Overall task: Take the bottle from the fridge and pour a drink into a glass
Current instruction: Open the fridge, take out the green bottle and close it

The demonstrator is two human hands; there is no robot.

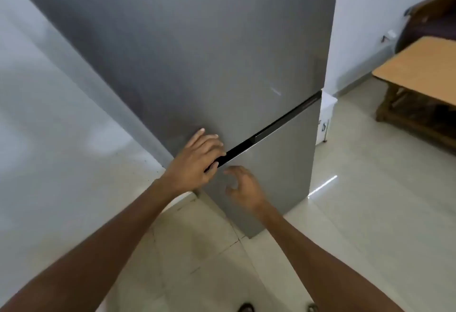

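The fridge (197, 52) stands on the floor (370, 213), with a wall (37, 114) on its left side. The left hand (195, 161) rests at the gap between the two doors, near the fridge's left edge, and the right hand (244, 188) is just below it, before the lower door. A table (419, 70) stands well to the right of the fridge.

A wooden table (419, 65) is standing on the pale tiled floor (370, 200) at right, near a white wall (365, 15)
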